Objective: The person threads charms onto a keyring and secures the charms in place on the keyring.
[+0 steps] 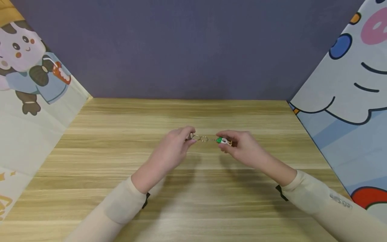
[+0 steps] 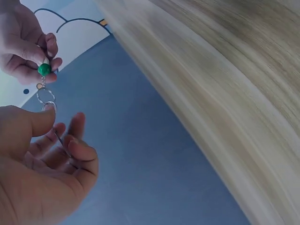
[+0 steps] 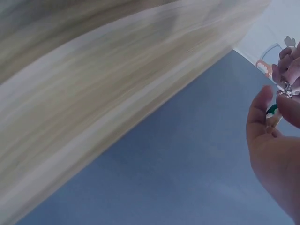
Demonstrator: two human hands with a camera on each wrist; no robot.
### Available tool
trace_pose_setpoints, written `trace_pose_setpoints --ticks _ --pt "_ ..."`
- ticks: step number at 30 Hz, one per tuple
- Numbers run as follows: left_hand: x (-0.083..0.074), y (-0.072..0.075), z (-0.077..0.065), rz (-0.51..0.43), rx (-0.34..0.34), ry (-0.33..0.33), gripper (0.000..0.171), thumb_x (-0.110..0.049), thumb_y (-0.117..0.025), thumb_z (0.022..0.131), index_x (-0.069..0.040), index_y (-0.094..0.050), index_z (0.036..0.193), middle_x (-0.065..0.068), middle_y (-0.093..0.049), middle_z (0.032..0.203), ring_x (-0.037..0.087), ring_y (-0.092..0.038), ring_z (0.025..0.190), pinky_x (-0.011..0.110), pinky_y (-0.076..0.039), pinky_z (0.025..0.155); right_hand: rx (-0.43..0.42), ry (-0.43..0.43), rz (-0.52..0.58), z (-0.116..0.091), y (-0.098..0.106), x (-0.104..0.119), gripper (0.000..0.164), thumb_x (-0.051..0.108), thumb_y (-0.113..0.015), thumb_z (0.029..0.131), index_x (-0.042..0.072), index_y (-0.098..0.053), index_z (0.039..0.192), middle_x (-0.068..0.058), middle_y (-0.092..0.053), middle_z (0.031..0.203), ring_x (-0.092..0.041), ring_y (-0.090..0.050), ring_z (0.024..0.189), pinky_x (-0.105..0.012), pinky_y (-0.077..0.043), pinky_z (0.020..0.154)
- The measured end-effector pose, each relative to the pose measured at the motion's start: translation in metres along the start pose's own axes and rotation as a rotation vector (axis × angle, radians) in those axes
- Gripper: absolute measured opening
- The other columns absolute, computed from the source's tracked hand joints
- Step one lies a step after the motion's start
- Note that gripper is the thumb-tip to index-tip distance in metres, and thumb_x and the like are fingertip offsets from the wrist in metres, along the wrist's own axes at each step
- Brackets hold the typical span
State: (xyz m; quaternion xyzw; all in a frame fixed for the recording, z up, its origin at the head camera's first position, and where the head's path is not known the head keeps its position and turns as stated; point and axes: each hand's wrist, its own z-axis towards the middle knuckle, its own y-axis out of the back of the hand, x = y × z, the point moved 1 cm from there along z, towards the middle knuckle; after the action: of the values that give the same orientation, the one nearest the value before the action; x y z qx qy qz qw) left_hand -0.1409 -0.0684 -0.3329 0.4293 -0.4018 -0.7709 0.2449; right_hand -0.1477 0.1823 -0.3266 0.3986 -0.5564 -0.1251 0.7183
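My right hand [image 1: 246, 148] pinches a keychain by its small green and white charm [image 1: 223, 141] between thumb and fingers. A short fine chain [image 1: 212, 139] runs from the charm to a metal ring [image 1: 204, 138]. That ring meets a second key ring [image 1: 196, 137] at the fingertips of my left hand [image 1: 172, 146]. In the left wrist view the left thumb and fingers hold this second ring, with a thin metal piece [image 2: 62, 143] lying along the curled fingers, partly hidden. The chain and rings stretch in a line between both hands, above the table.
A wood-grain table [image 1: 193, 208] lies below both hands. Behind it stands a plain dark purple-blue panel [image 1: 193, 50]. Cartoon-printed panels flank it on the left [image 1: 45, 127] and the right [image 1: 317, 87].
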Motion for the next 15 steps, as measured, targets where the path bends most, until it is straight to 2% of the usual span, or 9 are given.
trace_pose_setpoints --ticks 3,5,7,10,13,15 --pt "0.0023 0.0000 0.0002 -0.024 0.027 0.041 0.030 -0.023 -0.068 0.106 -0.004 -0.063 0.129 0.010 -0.077 0.106 0.024 -0.072 0.089 0.039 -0.062 0.079 -0.030 0.022 -0.071 -0.0004 0.0015 -0.0001 0.033 0.013 -0.073 0.102 0.004 -0.071 0.134 -0.004 -0.076 0.094 -0.011 -0.065 0.074 -0.025 -0.053 0.060" --pt "0.0039 0.0002 -0.0001 -0.049 0.046 0.057 0.031 -0.025 -0.067 0.106 -0.004 -0.061 0.129 0.012 -0.077 0.109 0.025 -0.075 0.094 0.040 -0.063 0.081 -0.054 0.045 -0.101 -0.0004 0.0032 -0.0005 0.032 0.014 -0.074 0.101 0.005 -0.073 0.131 -0.005 -0.075 0.095 -0.012 -0.064 0.077 -0.025 -0.054 0.064" --pt "0.0056 0.0004 -0.0006 -0.086 0.053 0.054 0.030 -0.025 -0.068 0.106 -0.004 -0.060 0.126 0.015 -0.078 0.114 0.027 -0.077 0.099 0.040 -0.065 0.084 -0.077 0.057 -0.120 -0.0002 0.0048 -0.0012 0.032 0.015 -0.076 0.100 0.007 -0.074 0.131 -0.006 -0.074 0.097 -0.013 -0.064 0.079 -0.025 -0.055 0.067" --pt "0.0078 0.0008 -0.0010 -0.129 0.068 0.037 0.027 -0.023 -0.070 0.105 -0.004 -0.062 0.123 0.014 -0.079 0.113 0.026 -0.078 0.098 0.039 -0.065 0.082 -0.093 0.048 -0.135 0.0002 0.0074 -0.0015 0.034 0.017 -0.076 0.100 0.006 -0.074 0.132 -0.007 -0.075 0.098 -0.013 -0.063 0.080 -0.025 -0.052 0.066" --pt "0.0093 0.0002 -0.0003 -0.127 0.123 0.027 0.024 -0.022 -0.070 0.105 -0.005 -0.063 0.121 0.012 -0.080 0.112 0.023 -0.078 0.096 0.036 -0.064 0.080 -0.103 0.026 -0.146 0.0011 0.0089 -0.0019 0.034 0.018 -0.077 0.099 0.005 -0.074 0.131 -0.006 -0.074 0.096 -0.014 -0.061 0.078 -0.025 -0.049 0.063" --pt "0.0106 -0.0009 0.0005 -0.103 0.170 0.016 0.023 -0.021 -0.070 0.105 -0.005 -0.065 0.122 0.011 -0.080 0.114 0.024 -0.078 0.102 0.037 -0.065 0.085 -0.107 0.020 -0.154 0.0023 0.0088 -0.0035 0.032 0.018 -0.078 0.098 0.006 -0.075 0.128 -0.005 -0.075 0.095 -0.015 -0.062 0.079 -0.025 -0.050 0.064"
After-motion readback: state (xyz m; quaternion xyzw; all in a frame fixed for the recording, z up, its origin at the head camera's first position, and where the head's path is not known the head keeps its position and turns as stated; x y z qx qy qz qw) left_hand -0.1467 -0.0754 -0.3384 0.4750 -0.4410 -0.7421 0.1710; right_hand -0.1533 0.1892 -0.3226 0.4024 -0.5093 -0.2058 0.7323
